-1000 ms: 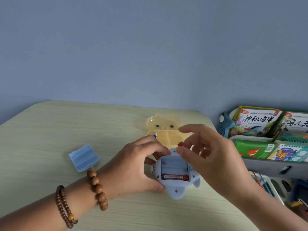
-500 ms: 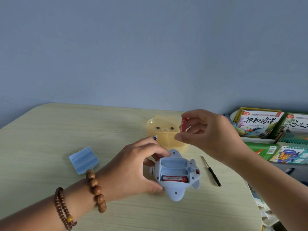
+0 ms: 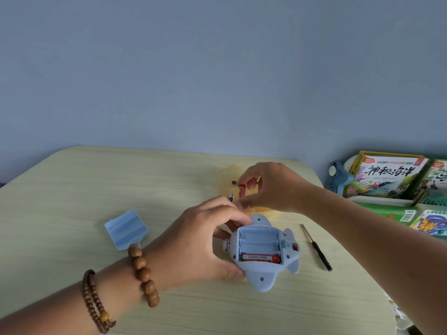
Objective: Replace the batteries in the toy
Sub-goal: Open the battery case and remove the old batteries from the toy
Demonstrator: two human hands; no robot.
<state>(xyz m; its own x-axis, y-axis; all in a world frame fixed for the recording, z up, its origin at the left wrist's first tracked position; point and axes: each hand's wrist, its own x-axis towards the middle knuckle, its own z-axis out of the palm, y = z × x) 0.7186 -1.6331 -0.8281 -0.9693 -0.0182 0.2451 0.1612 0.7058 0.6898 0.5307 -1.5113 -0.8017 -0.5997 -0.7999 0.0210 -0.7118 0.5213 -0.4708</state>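
The left hand (image 3: pixel 193 240) has its grip clamped on the blue toy (image 3: pixel 263 255), thumb at the near edge and fingers curled over the far edge, holding it underside-up on the tabletop (image 3: pixel 72 189). Inside that grip's span the battery bay lies open: one red battery (image 3: pixel 261 257) sits in the slot nearest the thumb, and the slots beyond it are bare. A blue-and-white battery (image 3: pixel 231 197) pokes up just past the left knuckles; whether the fingers hold it cannot be told. Directly beyond the left grip, nearly touching it, the right hand (image 3: pixel 271 189) pinches a second red battery (image 3: pixel 242 192) upright between thumb and forefinger, closed firmly on it, above a translucent yellow bear-shaped case (image 3: pixel 226 180). To the outer side of the left wrist, with its two bead bracelets (image 3: pixel 142 274), the blue bay cover (image 3: pixel 125 229) lies flat. On the far side of the toy from the left grip rests a small black screwdriver (image 3: pixel 316 247), apart from the toy.
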